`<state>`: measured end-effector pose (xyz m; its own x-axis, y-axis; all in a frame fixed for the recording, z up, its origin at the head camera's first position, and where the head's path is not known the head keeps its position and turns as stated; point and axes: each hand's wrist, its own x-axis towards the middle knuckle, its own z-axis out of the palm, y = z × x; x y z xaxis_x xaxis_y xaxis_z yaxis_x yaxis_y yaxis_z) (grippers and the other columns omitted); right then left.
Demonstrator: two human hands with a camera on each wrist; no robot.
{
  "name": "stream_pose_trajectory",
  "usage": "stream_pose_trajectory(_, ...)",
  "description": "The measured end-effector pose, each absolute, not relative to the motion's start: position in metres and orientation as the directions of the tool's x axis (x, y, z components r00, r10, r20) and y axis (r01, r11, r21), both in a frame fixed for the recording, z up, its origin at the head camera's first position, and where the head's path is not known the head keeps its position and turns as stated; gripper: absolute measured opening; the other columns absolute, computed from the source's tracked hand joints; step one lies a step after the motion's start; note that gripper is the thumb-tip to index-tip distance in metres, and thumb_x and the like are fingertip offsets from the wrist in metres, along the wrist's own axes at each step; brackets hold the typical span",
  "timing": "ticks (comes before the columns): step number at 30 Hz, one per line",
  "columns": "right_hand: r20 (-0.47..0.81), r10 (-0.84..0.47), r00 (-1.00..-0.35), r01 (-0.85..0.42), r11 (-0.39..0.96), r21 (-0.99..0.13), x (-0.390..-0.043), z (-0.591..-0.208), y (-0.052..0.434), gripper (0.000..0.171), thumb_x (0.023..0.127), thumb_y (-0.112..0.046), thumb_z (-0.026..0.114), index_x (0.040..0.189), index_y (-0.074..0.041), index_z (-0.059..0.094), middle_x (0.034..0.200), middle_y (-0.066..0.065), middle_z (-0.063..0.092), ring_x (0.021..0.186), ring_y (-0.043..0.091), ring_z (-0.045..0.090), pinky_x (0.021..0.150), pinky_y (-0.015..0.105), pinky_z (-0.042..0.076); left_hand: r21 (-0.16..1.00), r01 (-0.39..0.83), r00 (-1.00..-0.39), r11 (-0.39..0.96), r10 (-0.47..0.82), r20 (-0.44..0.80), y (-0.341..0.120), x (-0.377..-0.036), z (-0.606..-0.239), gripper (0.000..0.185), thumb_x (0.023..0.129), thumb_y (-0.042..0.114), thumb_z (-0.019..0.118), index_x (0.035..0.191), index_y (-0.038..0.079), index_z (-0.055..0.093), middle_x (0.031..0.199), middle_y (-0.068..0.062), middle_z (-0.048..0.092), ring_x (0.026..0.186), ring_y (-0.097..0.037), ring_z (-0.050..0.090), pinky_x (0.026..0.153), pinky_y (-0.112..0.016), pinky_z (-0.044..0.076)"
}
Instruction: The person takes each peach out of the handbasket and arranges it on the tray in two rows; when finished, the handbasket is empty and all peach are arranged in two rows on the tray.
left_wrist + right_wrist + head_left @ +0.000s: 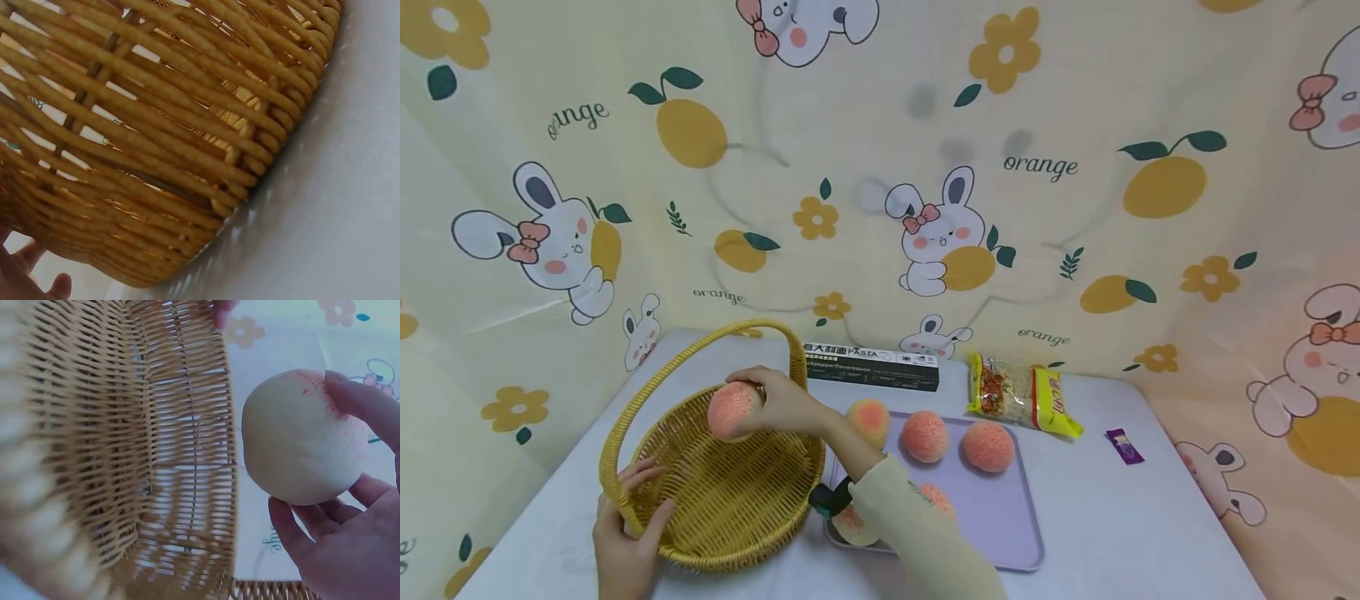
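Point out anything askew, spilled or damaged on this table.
Nothing looks spilled or damaged. Only the small purple packet lies alone, apart from the tray. The right hand holds a peach over the basket.

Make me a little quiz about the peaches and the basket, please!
1. True or false: the right hand holds a peach over the basket.
2. What does the left hand grip? A) the noodle packet B) the basket's rim C) the purple tray
3. How many peaches lie fully in sight on the purple tray?

Key: 1 true; 2 B; 3 three, with two more partly hidden by the sleeve.
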<state>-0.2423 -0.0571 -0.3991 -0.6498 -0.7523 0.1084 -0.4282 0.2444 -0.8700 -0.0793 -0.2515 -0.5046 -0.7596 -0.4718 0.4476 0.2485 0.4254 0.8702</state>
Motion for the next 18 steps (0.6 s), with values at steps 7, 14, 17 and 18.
stream_pose_trajectory(7, 0.128, -0.729, -0.672, -0.415, 0.228, -0.881, -0.233, -0.397, -0.027, 0.067, 0.079, -0.014, 0.082, 0.140, -0.007, 0.055, 0.134, 0.001, 0.056, 0.107, 0.008, 0.058, 0.080, 0.025, 0.054, 0.871, 0.261, -0.754, 0.415, -0.476, 0.453, -0.248, -0.080, -0.506, 0.042, 0.080, -0.016, 0.069, 0.121, -0.007, 0.063, 0.131, -0.014, 0.058, 0.126, -0.009, 0.041, 0.103, -0.017, 0.029)
stream_pose_trajectory(14, 0.121, -0.689, -0.715, -0.337, 0.187, -0.923, -0.221, -0.393, 0.001, 0.064, 0.079, -0.015, 0.082, 0.137, -0.017, 0.058, 0.128, -0.007, 0.058, 0.112, 0.009, 0.056, 0.089, 0.028, 0.051, 0.883, 0.235, -0.768, 0.406, -0.480, 0.425, -0.250, -0.079, -0.505, 0.043, 0.080, -0.016, 0.069, 0.122, -0.006, 0.062, 0.133, -0.014, 0.057, 0.127, -0.009, 0.041, 0.104, -0.017, 0.029)
stream_pose_trajectory(17, 0.143, -0.681, -0.718, -0.354, 0.180, -0.918, -0.219, -0.391, 0.014, 0.064, 0.079, -0.013, 0.081, 0.138, -0.015, 0.057, 0.131, -0.004, 0.057, 0.116, 0.009, 0.055, 0.098, 0.030, 0.047, 0.887, 0.234, -0.767, 0.398, -0.485, 0.420, -0.251, -0.079, -0.505, 0.044, 0.081, -0.016, 0.069, 0.122, -0.005, 0.062, 0.133, -0.013, 0.057, 0.127, -0.009, 0.041, 0.103, -0.016, 0.029)
stream_pose_trajectory(18, 0.145, -0.678, -0.720, -0.361, 0.188, -0.913, -0.218, -0.391, 0.019, 0.064, 0.079, -0.013, 0.080, 0.138, -0.013, 0.057, 0.133, -0.003, 0.057, 0.118, 0.010, 0.054, 0.100, 0.031, 0.046, 0.887, 0.239, -0.766, 0.395, -0.485, 0.422, -0.251, -0.080, -0.506, 0.044, 0.081, -0.016, 0.069, 0.123, -0.005, 0.062, 0.134, -0.013, 0.057, 0.127, -0.009, 0.041, 0.103, -0.016, 0.029)
